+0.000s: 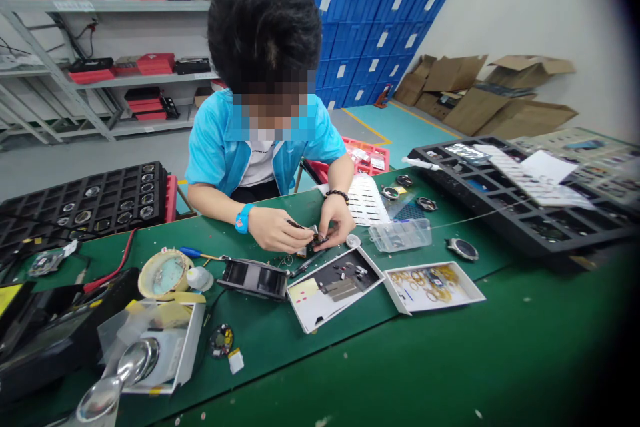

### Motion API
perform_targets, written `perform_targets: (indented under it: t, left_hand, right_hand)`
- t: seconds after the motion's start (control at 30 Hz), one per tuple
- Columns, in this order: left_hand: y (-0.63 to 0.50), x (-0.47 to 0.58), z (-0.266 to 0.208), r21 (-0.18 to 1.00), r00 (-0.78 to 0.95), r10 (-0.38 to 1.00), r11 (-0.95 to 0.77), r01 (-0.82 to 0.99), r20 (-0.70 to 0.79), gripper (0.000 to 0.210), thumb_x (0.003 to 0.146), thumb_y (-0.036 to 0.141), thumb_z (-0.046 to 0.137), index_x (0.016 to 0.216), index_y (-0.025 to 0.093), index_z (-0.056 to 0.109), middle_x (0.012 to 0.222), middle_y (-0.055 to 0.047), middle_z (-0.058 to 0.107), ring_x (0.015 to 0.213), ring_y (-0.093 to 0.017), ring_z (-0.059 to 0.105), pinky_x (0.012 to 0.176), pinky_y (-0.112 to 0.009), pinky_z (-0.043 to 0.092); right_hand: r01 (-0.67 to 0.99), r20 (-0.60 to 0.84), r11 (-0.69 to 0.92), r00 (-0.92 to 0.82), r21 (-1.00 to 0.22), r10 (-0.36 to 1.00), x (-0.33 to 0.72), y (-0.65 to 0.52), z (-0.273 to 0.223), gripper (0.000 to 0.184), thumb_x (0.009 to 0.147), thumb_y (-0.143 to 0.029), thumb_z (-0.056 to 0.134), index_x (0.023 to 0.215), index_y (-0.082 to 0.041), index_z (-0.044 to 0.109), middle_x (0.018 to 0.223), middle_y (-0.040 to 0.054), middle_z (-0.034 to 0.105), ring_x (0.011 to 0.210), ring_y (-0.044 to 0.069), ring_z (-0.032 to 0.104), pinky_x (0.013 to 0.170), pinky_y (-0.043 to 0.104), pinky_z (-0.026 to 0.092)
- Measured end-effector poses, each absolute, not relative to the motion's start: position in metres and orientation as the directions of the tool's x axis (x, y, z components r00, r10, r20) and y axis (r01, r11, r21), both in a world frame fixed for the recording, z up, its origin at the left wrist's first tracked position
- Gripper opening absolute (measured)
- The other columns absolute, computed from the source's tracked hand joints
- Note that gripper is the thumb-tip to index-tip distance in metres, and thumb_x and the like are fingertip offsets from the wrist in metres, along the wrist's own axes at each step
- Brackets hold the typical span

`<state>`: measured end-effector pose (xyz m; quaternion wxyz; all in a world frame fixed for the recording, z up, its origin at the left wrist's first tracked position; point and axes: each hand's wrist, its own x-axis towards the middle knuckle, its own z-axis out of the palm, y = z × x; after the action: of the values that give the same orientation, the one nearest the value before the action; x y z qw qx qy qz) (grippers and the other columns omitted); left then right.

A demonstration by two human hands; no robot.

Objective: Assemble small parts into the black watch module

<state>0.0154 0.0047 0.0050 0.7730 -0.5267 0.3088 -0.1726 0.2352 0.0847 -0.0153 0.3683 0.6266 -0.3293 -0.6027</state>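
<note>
Neither of my hands is in view. Across the green table (400, 360) a co-worker in a blue shirt (220, 147) bends over a small dark part (316, 237). One of the co-worker's hands (277, 230) holds a thin tool against the part, and the other hand (337, 219) pinches it. In front of them lie two shallow white trays, one with small dark pieces (335, 283) and one with yellow rings (433, 285).
A small black fan (255, 278), a tape roll (165, 273) and a clear plastic box (400, 235) lie near the trays. A round watch case (463, 249) sits further right. Black compartment trays stand at the right (525, 213) and left (90, 203). A shiny metal tool (120, 373) lies near me.
</note>
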Motion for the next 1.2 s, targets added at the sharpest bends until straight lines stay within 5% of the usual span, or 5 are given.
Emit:
perform_targets:
  t: [0.33, 0.57, 0.9, 1.07, 1.2]
  left_hand:
    - [-0.001, 0.015, 0.013, -0.861, 0.8, -0.568, -0.292, -0.417, -0.194, 0.044, 0.103, 0.01, 0.043, 0.13, 0.019, 0.076, 0.134, -0.008, 0.069, 0.129, -0.014, 0.066, 0.119, -0.023, 0.051]
    - [0.0, 0.013, 0.007, -0.088, 0.936, -0.328, -0.936, -0.34, -0.128, 0.052, 0.104, 0.014, 0.033, 0.136, 0.002, 0.072, 0.148, -0.024, 0.058, 0.15, -0.028, 0.05, 0.132, -0.038, 0.037]
    - [-0.003, 0.017, 0.003, 0.473, 0.983, -0.179, -0.87, -0.138, -0.043, 0.045, 0.099, 0.019, 0.04, 0.12, 0.017, 0.08, 0.146, -0.018, 0.063, 0.151, -0.026, 0.049, 0.136, -0.041, 0.032]
    - [-0.001, 0.018, 0.001, 0.533, 0.983, -0.177, -0.836, -0.128, -0.041, 0.046, 0.101, 0.016, 0.039, 0.122, 0.021, 0.079, 0.146, -0.012, 0.064, 0.152, -0.019, 0.047, 0.137, -0.033, 0.029]
    - [-0.006, 0.015, 0.006, 0.206, 0.957, -0.283, -0.942, -0.263, -0.07, 0.051, 0.103, 0.007, 0.033, 0.131, 0.016, 0.075, 0.148, -0.012, 0.062, 0.153, -0.015, 0.044, 0.136, -0.025, 0.029]
  right_hand:
    - [0.001, -0.465, -0.465, 0.027, 0.885, -0.885, 0.237, 0.09, -0.02, 0.045, 0.103, -0.027, 0.057, 0.13, 0.008, 0.064, 0.131, 0.0252, 0.063, 0.126, 0.014, 0.067, 0.107, 0.022, 0.054]
    - [0.0, -0.52, -0.52, 0.002, 0.854, -0.854, 0.239, 0.091, -0.023, 0.044, 0.101, -0.024, 0.059, 0.133, 0.005, 0.065, 0.132, 0.0231, 0.063, 0.124, 0.011, 0.068, 0.106, 0.019, 0.054]
    - [0.05, -0.619, -0.619, -0.012, 0.784, -0.785, 0.235, 0.08, -0.021, 0.04, 0.098, -0.019, 0.059, 0.13, 0.005, 0.066, 0.128, 0.022, 0.065, 0.121, 0.01, 0.069, 0.104, 0.017, 0.053]
    - [0.02, -0.579, -0.578, 0.008, 0.815, -0.816, 0.239, 0.082, -0.024, 0.042, 0.1, -0.022, 0.058, 0.13, 0.006, 0.065, 0.129, 0.024, 0.064, 0.125, 0.013, 0.067, 0.106, 0.021, 0.054]
    - [0.014, -0.557, -0.557, 0.015, 0.83, -0.83, 0.239, 0.078, -0.021, 0.041, 0.101, -0.023, 0.058, 0.128, 0.007, 0.066, 0.126, 0.0245, 0.065, 0.126, 0.014, 0.067, 0.107, 0.024, 0.053]
